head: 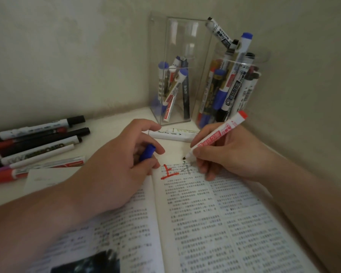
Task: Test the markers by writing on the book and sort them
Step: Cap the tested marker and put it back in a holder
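Since the clear box [182, 36] and round cup [263, 56] in the corner both hold markers and a loose pile [37, 142] waits on the tabletop [106, 125] at left, I'd call this roughly midway. A red character [168, 173] sits on the open book [215, 213]; right beside it the right hand [224, 154] pinches a red-labelled marker [217, 134], tip on the page. Left hand [116, 160] rests on the book, curled round a blue cap [148, 151].

Book [205, 213] runs off near edge, print too blurred to read. Loose markers [37, 142] at left clipped by frame edge. Blue piece [148, 151] mostly buried in left hand [114, 166], can't identify.
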The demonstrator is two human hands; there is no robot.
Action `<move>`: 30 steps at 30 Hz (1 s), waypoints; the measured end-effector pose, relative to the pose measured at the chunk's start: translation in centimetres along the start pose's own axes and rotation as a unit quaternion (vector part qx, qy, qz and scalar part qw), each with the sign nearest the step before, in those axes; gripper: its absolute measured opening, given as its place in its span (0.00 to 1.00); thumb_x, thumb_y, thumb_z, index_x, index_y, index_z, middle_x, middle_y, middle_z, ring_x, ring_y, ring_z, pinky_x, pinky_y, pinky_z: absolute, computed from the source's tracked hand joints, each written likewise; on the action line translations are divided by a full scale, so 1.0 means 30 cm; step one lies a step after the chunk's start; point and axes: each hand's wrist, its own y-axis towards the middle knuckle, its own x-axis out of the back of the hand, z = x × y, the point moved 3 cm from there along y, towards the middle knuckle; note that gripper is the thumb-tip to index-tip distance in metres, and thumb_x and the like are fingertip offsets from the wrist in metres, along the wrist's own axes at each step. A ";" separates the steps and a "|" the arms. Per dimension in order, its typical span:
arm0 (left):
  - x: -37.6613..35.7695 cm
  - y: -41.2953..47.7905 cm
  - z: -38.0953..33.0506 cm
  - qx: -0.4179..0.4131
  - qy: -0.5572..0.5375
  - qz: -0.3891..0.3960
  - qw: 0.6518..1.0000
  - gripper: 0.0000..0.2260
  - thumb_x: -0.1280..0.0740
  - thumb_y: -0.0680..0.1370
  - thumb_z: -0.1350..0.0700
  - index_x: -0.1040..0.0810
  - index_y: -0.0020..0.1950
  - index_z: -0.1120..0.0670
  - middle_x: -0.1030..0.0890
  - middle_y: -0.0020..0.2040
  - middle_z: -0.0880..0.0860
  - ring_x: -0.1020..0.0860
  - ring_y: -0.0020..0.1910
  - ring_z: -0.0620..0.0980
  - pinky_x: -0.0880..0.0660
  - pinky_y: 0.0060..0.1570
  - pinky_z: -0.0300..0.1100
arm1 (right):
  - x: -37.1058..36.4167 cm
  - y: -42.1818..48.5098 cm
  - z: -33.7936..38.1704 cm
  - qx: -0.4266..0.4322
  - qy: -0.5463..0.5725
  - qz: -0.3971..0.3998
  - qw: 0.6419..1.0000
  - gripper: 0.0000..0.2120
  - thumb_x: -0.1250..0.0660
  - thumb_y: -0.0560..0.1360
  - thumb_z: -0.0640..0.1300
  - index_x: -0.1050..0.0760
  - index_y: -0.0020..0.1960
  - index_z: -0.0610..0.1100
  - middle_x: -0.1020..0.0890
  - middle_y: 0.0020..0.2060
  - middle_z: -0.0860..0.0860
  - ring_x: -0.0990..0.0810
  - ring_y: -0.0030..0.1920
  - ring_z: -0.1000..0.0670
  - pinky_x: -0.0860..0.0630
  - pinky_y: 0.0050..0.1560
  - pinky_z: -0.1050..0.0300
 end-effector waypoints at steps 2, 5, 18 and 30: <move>0.004 0.009 0.003 0.018 0.012 0.013 1.000 0.25 0.31 0.78 0.61 0.34 0.59 0.31 0.19 0.51 0.34 0.17 0.50 0.40 0.21 0.56 0.43 | 0.000 0.004 -0.004 0.007 -0.022 -0.019 1.000 0.06 0.28 0.75 0.32 0.21 0.41 0.38 0.19 0.28 0.42 0.20 0.26 0.46 0.22 0.27 0.57; 0.007 0.029 0.023 0.049 0.018 0.049 0.997 0.18 0.34 0.80 0.60 0.30 0.57 0.35 0.18 0.49 0.35 0.17 0.46 0.39 0.20 0.53 0.43 | 0.005 0.009 -0.013 0.006 -0.019 -0.032 0.999 0.07 0.28 0.75 0.33 0.21 0.39 0.39 0.19 0.27 0.43 0.21 0.26 0.47 0.23 0.27 0.58; 0.002 0.034 0.025 0.045 0.042 0.113 0.992 0.12 0.29 0.77 0.49 0.28 0.55 0.36 0.21 0.50 0.35 0.22 0.46 0.39 0.26 0.45 0.34 | -0.002 0.003 -0.010 0.000 -0.042 -0.023 0.999 0.06 0.28 0.75 0.34 0.21 0.40 0.39 0.18 0.29 0.41 0.20 0.27 0.45 0.22 0.31 0.55; -0.002 0.027 0.021 0.047 0.026 0.105 0.993 0.14 0.25 0.74 0.50 0.27 0.53 0.38 0.23 0.49 0.33 0.22 0.43 0.37 0.26 0.41 0.30 | -0.003 0.001 -0.006 0.019 -0.028 0.008 0.999 0.04 0.25 0.69 0.41 0.18 0.37 0.42 0.21 0.26 0.43 0.27 0.24 0.48 0.31 0.23 0.61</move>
